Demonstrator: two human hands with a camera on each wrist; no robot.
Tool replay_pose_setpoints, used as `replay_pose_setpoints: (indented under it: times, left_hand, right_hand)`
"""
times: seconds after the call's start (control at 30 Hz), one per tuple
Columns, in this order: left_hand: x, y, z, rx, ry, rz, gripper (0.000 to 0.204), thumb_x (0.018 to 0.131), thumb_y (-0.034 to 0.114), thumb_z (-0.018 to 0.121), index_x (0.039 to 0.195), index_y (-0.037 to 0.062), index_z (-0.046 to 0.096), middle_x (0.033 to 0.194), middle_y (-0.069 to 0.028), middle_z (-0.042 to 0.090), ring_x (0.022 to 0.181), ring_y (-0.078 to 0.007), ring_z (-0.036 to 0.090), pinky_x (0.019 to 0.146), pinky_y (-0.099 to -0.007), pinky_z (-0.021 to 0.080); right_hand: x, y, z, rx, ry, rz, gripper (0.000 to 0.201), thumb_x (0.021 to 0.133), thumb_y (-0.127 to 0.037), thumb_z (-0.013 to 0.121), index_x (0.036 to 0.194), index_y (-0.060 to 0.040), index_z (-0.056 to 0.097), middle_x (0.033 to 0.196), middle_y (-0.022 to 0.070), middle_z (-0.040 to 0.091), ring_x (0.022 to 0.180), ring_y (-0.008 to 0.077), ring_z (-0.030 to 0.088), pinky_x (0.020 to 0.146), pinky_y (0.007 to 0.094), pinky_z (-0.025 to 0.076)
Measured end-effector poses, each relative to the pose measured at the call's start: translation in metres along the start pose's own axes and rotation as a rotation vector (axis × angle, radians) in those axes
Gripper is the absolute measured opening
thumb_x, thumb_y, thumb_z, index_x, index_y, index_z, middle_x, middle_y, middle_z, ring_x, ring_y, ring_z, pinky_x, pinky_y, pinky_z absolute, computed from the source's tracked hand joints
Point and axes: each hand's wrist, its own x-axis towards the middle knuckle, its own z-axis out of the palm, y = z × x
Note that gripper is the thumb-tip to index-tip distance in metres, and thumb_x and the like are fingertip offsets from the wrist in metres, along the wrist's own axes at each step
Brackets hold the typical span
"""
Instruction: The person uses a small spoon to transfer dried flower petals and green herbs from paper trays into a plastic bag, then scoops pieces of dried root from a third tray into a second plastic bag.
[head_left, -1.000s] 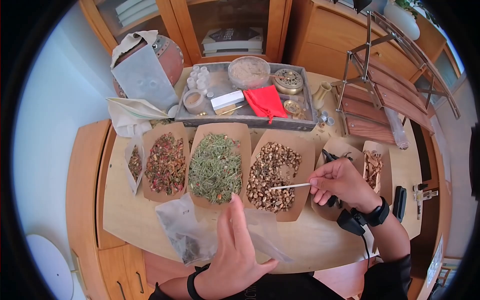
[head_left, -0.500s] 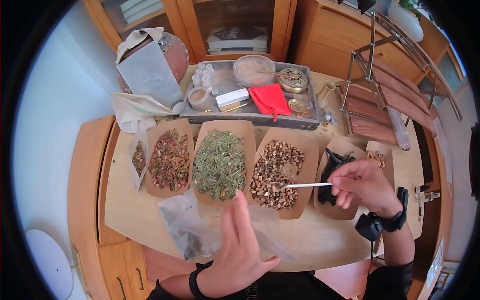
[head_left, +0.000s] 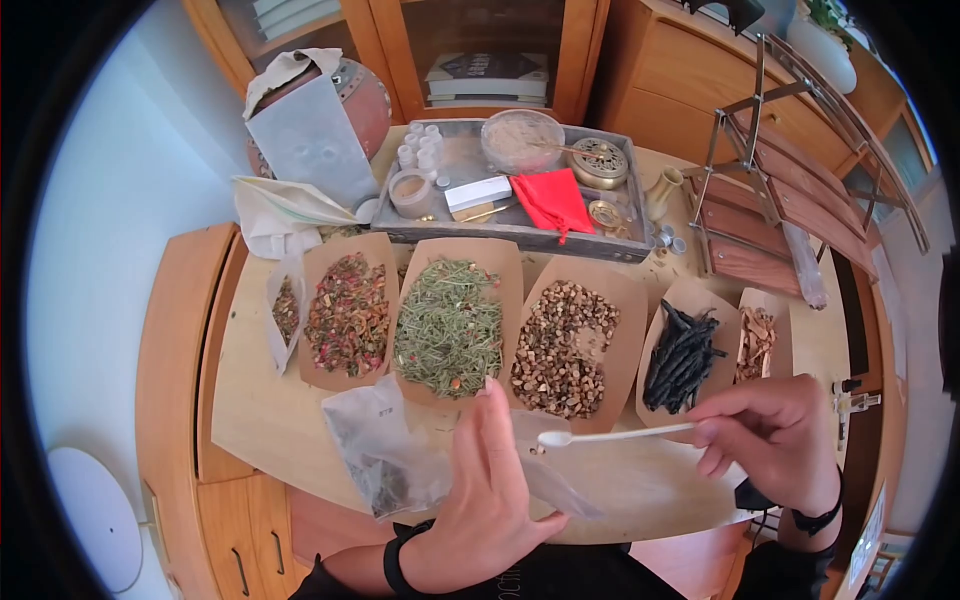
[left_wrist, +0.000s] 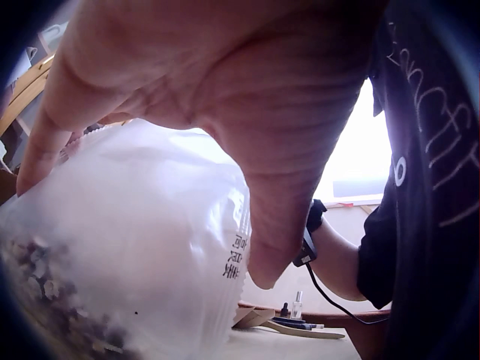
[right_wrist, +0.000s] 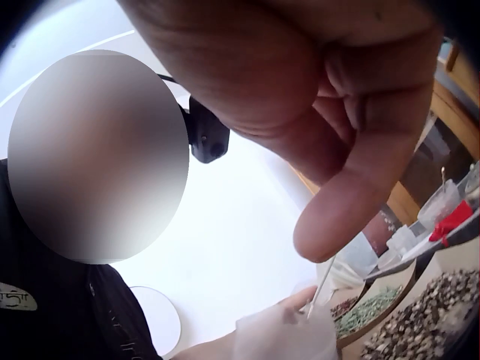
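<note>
My left hand (head_left: 480, 480) holds a translucent plastic bag (head_left: 365, 440), its thumb and fingers spread on opposite sides of the mouth. The left wrist view shows dark and pale chopped bits low inside the bag (left_wrist: 150, 225) and printed characters along its side. A long-handled white spoon (head_left: 625, 434) is pinched between thumb and fingers of my right hand (head_left: 775, 440). Its bowl hangs above the right part of the bag, with a few brown bits at its tip. Just beyond lies a paper tray (head_left: 625, 300) of chopped brown pieces (head_left: 560, 370), pale powder among them.
Paper trays of reddish dried petals (head_left: 348, 315), green needle-like herb (head_left: 448, 330), black pods (head_left: 685, 355) and tan chips (head_left: 757, 345) line the table. Behind them stands a grey wooden tray (head_left: 480, 238) with a red pouch (head_left: 550, 203). A folding slatted rack (head_left: 800, 190) stands at right.
The spoon has left the tray of brown pieces and come toward me, over the bag. My right hand has moved nearer and to the right; the left stays around the bag.
</note>
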Motion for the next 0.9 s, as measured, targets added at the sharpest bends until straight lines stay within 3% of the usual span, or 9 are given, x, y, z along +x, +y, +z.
replay_pose_setpoints:
  times: [0.1,0.27,0.37,0.47,0.53,0.67,0.9]
  left_hand:
    - [0.0,0.0,0.001,-0.017,0.005,0.002,0.138,0.055,0.019,0.09,0.14,-0.0139,-0.013,0.133,-0.0328,0.024,0.122,-0.0435,0.031,0.105,-0.0462,0.03]
    - [0.0,-0.001,0.0,-0.025,0.019,0.027,0.136,0.055,0.02,0.09,0.14,-0.0149,-0.01,0.133,-0.0347,0.025,0.122,-0.0453,0.032,0.105,-0.0486,0.03]
    - [-0.001,-0.001,0.0,-0.016,0.026,0.042,0.136,0.055,0.019,0.09,0.14,-0.0153,-0.01,0.133,-0.0352,0.026,0.122,-0.0458,0.033,0.104,-0.0495,0.03]
    - [0.001,0.001,-0.002,-0.003,0.057,0.076,0.126,0.055,0.02,0.089,0.137,-0.0232,0.002,0.126,-0.0425,0.03,0.117,-0.0516,0.038,0.1,-0.0477,0.038]
    - [0.002,0.001,-0.002,-0.004,0.053,0.078,0.126,0.055,0.019,0.089,0.137,-0.0232,0.002,0.126,-0.0425,0.03,0.118,-0.0517,0.038,0.1,-0.0477,0.038]
    - [0.002,0.001,-0.001,-0.014,0.054,0.072,0.127,0.055,0.019,0.089,0.137,-0.0231,0.001,0.126,-0.0428,0.029,0.118,-0.0518,0.038,0.1,-0.0478,0.038]
    - [0.001,0.001,-0.001,-0.01,0.034,0.07,0.128,0.055,0.022,0.089,0.136,-0.0239,0.001,0.132,-0.0428,0.025,0.12,-0.0513,0.036,0.101,-0.0474,0.037]
  right_hand:
    - [0.006,0.003,-0.009,0.075,0.189,0.023,0.008,0.089,0.005,0.058,0.09,0.0087,0.065,0.073,0.009,0.065,0.06,0.0104,0.064,0.053,0.0213,0.053]
    - [0.041,0.042,-0.022,-0.096,0.258,-0.007,0.01,0.09,0.003,0.055,0.089,0.0086,0.062,0.07,0.0061,0.061,0.058,0.0102,0.062,0.051,0.0208,0.051]
    - [0.051,0.05,-0.022,-0.256,0.229,0.001,0.009,0.09,0.004,0.055,0.09,0.0087,0.062,0.07,0.0062,0.061,0.058,0.0106,0.063,0.051,0.021,0.051]
    - [0.056,0.057,-0.018,-0.121,0.128,0.059,0.01,0.09,0.003,0.055,0.091,0.009,0.063,0.071,0.0071,0.062,0.057,0.0123,0.064,0.051,0.0222,0.052]
    - [0.064,0.064,-0.013,0.017,-0.012,0.175,0.01,0.09,0.003,0.056,0.092,0.0093,0.063,0.073,0.0081,0.063,0.059,0.0136,0.065,0.052,0.0235,0.054]
    - [0.076,0.077,-0.002,0.207,-0.126,0.237,0.011,0.09,-0.001,0.06,0.093,0.009,0.064,0.074,0.0087,0.064,0.061,0.0144,0.066,0.054,0.0243,0.056]
    - [0.079,0.09,-0.002,0.31,-0.121,0.241,0.015,0.091,-0.007,0.063,0.094,0.0073,0.065,0.077,0.0097,0.066,0.062,0.015,0.067,0.055,0.0241,0.057]
